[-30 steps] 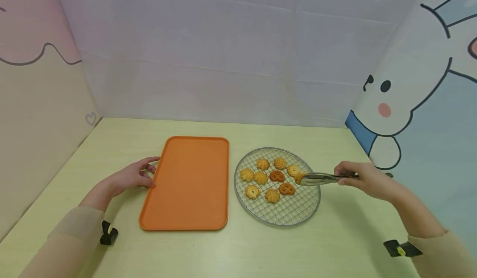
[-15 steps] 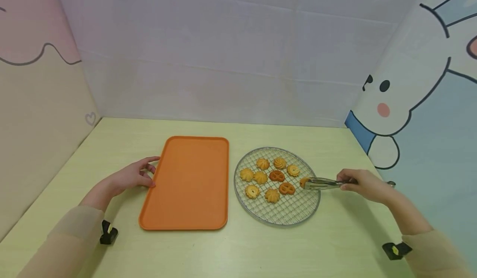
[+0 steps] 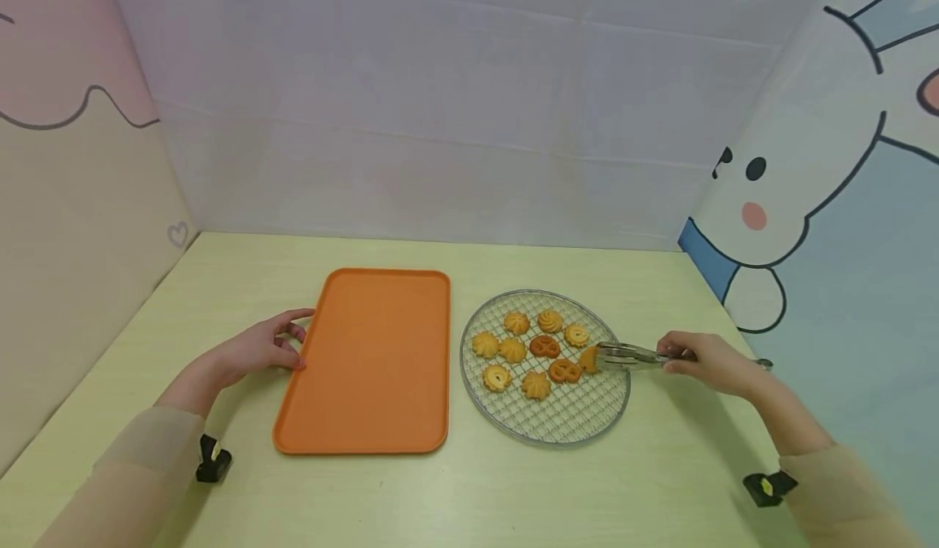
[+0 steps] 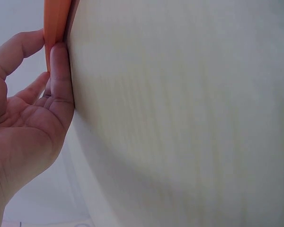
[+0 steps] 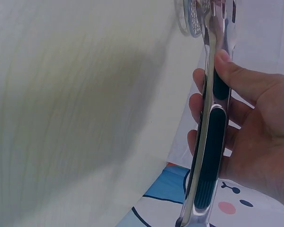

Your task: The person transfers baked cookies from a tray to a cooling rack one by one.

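My left hand (image 3: 264,344) holds the left rim of an orange rectangular tray (image 3: 367,369). In the left wrist view, thumb and fingers sit on either side of the rim (image 4: 56,23). My right hand (image 3: 711,362) grips metal serving tongs (image 3: 637,355), whose dark green handle inlays (image 5: 213,151) show in the right wrist view. The tips of the tongs reach a golden cookie (image 3: 589,360) over the right part of a round wire rack (image 3: 565,426). Beside that cookie lies a brown pretzel-shaped cookie (image 3: 564,371).
Several other cookies are spread on the rack, among them a second pretzel shape (image 3: 544,346), a ring-topped one (image 3: 496,378) and a ridged one (image 3: 536,385). The rack stands just right of the tray on a pale wood table (image 3: 440,499). Printed cloth walls (image 3: 455,108) enclose the back and sides.
The tongs and the cookie at their tips shift right and toward me, then back left beside the pretzel cookie. My left hand and the tray stay in place.
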Tool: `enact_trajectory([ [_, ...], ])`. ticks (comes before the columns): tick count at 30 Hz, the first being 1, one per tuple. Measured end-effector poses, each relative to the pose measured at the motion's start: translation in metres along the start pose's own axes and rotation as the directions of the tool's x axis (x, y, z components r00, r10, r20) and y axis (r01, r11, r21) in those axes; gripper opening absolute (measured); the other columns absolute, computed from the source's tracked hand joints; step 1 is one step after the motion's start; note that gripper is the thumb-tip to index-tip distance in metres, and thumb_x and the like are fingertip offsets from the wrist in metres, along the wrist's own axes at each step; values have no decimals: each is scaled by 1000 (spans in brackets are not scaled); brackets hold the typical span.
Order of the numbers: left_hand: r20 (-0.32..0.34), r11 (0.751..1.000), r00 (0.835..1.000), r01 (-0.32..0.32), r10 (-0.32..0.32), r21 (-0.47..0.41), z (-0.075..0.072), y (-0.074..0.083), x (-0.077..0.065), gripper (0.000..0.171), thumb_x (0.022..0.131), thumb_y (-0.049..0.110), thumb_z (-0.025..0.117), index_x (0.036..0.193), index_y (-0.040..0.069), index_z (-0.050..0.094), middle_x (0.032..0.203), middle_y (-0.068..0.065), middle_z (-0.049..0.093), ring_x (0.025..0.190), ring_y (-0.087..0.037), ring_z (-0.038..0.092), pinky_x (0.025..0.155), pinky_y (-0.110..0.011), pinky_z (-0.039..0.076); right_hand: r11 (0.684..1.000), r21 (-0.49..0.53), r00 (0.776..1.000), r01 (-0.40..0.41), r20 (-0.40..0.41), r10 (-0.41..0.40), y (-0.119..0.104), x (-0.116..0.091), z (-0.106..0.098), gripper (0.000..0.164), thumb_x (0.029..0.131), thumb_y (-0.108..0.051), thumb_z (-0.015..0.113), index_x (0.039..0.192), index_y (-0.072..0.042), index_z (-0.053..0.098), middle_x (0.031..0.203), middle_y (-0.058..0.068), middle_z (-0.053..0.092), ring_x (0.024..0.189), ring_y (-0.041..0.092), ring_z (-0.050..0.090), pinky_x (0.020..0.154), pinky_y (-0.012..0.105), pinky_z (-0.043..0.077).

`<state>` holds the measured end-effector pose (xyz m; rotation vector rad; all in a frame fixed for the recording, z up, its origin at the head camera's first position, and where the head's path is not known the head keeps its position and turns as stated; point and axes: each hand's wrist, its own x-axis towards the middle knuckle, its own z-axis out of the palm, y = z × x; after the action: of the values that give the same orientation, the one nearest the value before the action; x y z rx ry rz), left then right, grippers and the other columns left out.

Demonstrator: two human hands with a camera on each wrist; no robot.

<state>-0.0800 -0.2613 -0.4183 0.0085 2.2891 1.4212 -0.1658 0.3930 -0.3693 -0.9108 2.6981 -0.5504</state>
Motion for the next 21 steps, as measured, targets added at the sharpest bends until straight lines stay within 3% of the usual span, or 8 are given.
enact_trajectory([
  [5, 2, 1000, 1000, -7, 7, -8, 0, 0, 0, 89, 81, 10, 72, 149, 3, 15, 114, -18, 40, 81, -19, 58, 73, -26, 48, 999, -9, 999, -37, 25, 38, 1, -1, 1, 21, 87, -14, 66, 105, -7, 60, 94, 4, 65, 86, 23, 63, 68, 30, 50],
  [12, 1, 1000, 1000, 0, 0, -3, 0, 1, 0, 89, 81, 11, 72, 149, 3, 15, 114, -18, 40, 82, -20, 57, 73, -26, 48, 999, 8, 997, -50, 51, 49, -4, -5, -3, 27, 87, -19, 67, 110, -7, 59, 95, 4, 64, 86, 20, 62, 65, 28, 48],
  [17, 1, 1000, 1000, 0, 0, -3, 0, 1, 0, 89, 81, 10, 72, 149, 3, 15, 114, -18, 40, 82, -20, 58, 74, -26, 48, 999, -2, 999, -40, 26, 40, -9, -6, -10, 30, 86, -18, 68, 112, -6, 58, 93, 2, 63, 82, 12, 59, 64, 27, 47],
  [21, 1, 1000, 1000, 1, -1, -11, 0, 0, 0, 89, 81, 9, 72, 149, 3, 15, 114, -18, 40, 81, -19, 58, 74, -26, 47, 1000, -19, 1000, -20, -16, 20, -15, -3, -15, 33, 85, -18, 70, 112, -5, 58, 94, 4, 62, 83, 14, 58, 64, 28, 47],
])
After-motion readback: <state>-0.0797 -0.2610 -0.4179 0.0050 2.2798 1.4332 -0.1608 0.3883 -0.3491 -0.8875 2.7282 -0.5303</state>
